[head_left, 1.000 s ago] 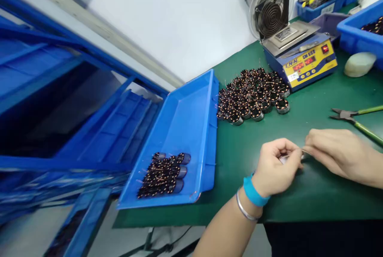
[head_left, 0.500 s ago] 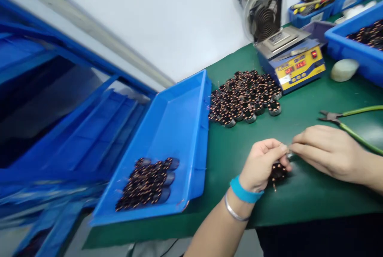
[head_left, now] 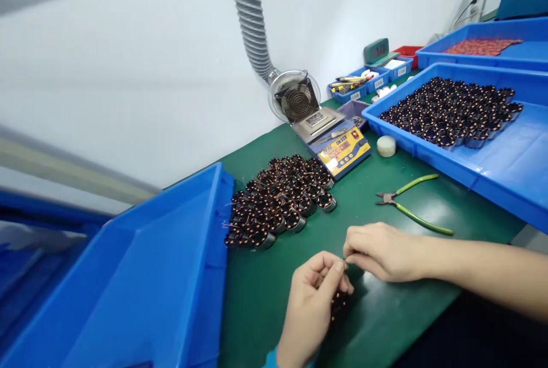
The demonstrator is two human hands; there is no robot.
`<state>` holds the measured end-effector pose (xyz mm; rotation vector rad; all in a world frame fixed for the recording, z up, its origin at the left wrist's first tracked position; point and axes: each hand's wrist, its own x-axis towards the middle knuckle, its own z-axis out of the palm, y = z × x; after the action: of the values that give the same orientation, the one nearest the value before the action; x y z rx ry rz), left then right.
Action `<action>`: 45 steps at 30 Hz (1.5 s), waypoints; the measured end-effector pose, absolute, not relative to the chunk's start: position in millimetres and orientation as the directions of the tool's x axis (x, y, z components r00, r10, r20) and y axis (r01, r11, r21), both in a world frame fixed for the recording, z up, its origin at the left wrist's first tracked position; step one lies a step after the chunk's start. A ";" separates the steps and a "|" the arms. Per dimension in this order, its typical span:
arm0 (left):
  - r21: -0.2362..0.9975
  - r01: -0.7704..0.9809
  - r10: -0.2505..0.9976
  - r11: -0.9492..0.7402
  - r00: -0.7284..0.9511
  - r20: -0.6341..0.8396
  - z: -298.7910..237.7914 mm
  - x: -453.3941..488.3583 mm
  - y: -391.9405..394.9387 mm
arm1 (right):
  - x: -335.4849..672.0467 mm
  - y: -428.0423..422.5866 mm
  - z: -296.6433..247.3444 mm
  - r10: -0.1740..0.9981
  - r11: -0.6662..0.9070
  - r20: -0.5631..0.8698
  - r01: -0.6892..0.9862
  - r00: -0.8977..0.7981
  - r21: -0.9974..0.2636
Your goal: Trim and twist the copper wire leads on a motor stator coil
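My left hand point(head_left: 310, 311) comes up from the bottom of the view, and its fingers grip a small copper-wound coil point(head_left: 339, 305) with dark windings. My right hand point(head_left: 381, 252) reaches in from the right, its fingertips pinched together close above that coil at a thin wire end, which is barely visible. The hands nearly touch. A loose pile of similar coils point(head_left: 280, 199) lies on the green bench mat point(head_left: 265, 299) beyond them, with metal rims showing. Green-handled diagonal cutters point(head_left: 406, 203) lie to the right, not touched by either hand.
A wide blue tray point(head_left: 445, 151) packed with coils stands at the right, with another behind it. A blue tray point(head_left: 171, 276) fills the lower left. Beyond the pile stand a soldering station point(head_left: 342, 150), a fume fan point(head_left: 295, 97) with ribbed hose, a white roll point(head_left: 386, 146) and small bins.
The view has swung right, bringing the right-hand trays into sight and shifting my hands toward the lower middle. Both hands stay together at the coil, which was hidden a second ago.
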<state>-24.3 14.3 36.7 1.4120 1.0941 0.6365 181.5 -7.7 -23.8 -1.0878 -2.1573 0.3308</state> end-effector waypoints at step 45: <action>0.917 0.080 0.680 0.391 0.646 -0.346 22.4 -20.8 10.2 | 195.2 -17.3 -6.4 0.962 0.180 0.130 0.199 -0.242 -0.963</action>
<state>-20.8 10.2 22.4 1.1246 0.8086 0.4389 195.2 -17.3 -6.4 -1.1304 -1.6136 1.1393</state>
